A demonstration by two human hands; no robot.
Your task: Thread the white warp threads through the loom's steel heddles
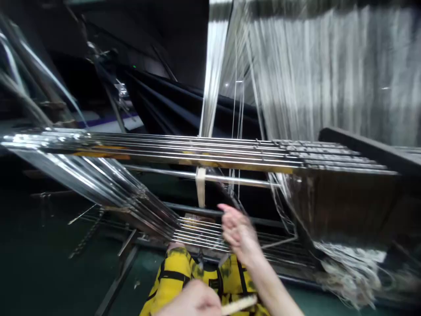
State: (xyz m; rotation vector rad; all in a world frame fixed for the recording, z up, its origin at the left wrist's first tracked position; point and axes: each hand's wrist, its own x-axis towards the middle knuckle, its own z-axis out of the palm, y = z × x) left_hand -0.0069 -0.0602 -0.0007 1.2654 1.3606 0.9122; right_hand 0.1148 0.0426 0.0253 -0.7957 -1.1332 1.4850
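Note:
At the bottom edge, my left hand (192,300) is closed around a pale flat stick (240,304) that juts out to the right. Its fingers are partly cut off by the frame. My right hand (239,232) is raised in front of the loom's lower rods (200,235), its thumb or forefinger stretched to the upper left and the other fingers curled in. Blur hides whether anything thin sits in them. Above spans a row of long metal bars (184,147), with a pale wooden piece (201,186) hanging beneath. Loose white threads (239,109) hang behind the bars.
A dense curtain of pale threads (315,74) fills the upper right, with a tangled thread bundle (353,267) low down. Hanging shiny strips (121,188) slope down at left. Yellow patterned clothing (177,267) covers my lap. A dark beam (368,147) lies at right.

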